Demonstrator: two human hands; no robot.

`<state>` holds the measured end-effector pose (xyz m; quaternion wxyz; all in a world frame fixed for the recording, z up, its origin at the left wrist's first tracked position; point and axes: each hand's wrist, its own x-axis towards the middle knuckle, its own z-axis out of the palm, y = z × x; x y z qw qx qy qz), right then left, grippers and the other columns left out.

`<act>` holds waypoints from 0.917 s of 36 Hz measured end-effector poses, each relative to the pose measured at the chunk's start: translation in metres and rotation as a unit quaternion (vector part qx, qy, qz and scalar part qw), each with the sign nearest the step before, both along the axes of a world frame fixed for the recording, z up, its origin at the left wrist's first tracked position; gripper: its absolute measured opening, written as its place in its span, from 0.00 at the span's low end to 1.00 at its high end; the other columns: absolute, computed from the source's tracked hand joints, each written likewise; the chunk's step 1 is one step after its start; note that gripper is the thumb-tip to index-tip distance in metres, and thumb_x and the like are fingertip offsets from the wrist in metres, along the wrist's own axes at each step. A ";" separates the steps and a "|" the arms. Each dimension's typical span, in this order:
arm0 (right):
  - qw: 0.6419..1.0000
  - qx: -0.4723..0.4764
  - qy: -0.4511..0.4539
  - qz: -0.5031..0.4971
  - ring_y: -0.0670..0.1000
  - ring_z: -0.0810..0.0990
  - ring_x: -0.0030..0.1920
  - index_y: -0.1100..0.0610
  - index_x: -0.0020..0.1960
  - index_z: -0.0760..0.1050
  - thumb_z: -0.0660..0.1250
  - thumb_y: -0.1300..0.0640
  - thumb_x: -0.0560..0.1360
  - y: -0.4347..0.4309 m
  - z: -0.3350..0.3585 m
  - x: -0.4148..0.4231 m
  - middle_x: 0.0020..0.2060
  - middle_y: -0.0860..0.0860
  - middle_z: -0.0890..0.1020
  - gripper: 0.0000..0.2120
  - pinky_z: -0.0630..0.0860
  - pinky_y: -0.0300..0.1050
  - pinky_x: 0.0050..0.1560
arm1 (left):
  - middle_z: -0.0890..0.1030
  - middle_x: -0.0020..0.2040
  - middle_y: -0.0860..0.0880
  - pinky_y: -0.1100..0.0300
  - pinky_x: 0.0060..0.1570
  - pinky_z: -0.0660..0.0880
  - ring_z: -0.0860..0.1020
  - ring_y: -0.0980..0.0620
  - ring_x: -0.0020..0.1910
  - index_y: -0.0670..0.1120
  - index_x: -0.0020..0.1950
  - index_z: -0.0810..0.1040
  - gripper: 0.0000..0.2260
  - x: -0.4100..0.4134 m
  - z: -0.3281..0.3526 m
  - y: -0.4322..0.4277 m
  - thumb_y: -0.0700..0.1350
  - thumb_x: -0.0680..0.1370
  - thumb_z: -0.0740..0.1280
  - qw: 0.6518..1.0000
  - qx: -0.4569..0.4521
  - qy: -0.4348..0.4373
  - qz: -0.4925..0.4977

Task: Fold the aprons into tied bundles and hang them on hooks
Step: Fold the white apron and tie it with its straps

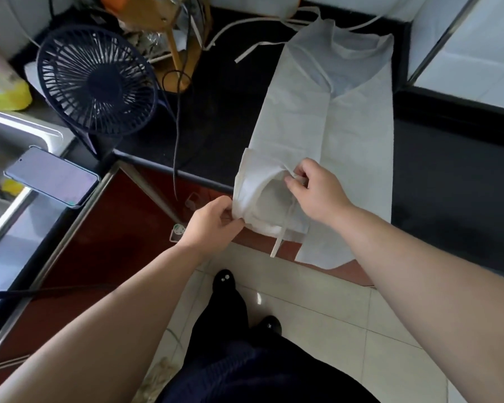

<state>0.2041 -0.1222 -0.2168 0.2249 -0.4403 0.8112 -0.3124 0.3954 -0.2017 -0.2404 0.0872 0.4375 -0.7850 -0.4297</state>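
Black bench (230, 106), white apron (326, 123) laid lengthwise, near end hanging over edge. My left hand (208, 223) pinches the rolled hem; my right hand (317, 190) pinches the fold's top.

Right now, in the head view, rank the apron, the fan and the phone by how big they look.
1. apron, clearly the largest
2. fan
3. phone, the smallest
No two look close enough to tie.
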 end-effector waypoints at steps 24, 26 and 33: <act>0.992 0.109 0.008 -0.065 0.55 0.74 0.61 0.60 0.66 0.69 0.54 0.62 0.81 0.030 -0.006 -0.012 0.62 0.56 0.76 0.15 0.68 0.42 0.54 | 0.75 0.42 0.53 0.57 0.40 0.72 0.74 0.49 0.43 0.51 0.39 0.72 0.06 0.026 -0.006 -0.013 0.46 0.75 0.59 0.931 -0.061 -0.330 -0.145; 0.989 0.113 0.009 -0.090 0.55 0.74 0.60 0.59 0.66 0.69 0.53 0.61 0.81 0.029 -0.003 -0.019 0.61 0.56 0.75 0.15 0.69 0.41 0.51 | 0.76 0.41 0.53 0.57 0.42 0.74 0.75 0.49 0.43 0.52 0.40 0.74 0.06 0.015 0.001 -0.020 0.46 0.76 0.60 0.951 -0.058 -0.280 -0.120; 0.984 0.104 0.005 -0.148 0.56 0.74 0.62 0.60 0.65 0.70 0.57 0.58 0.80 0.011 0.008 -0.046 0.63 0.54 0.75 0.15 0.68 0.42 0.56 | 0.79 0.45 0.54 0.54 0.44 0.77 0.77 0.50 0.45 0.53 0.46 0.77 0.05 -0.039 0.027 -0.049 0.46 0.77 0.61 0.984 -0.063 -0.150 -0.069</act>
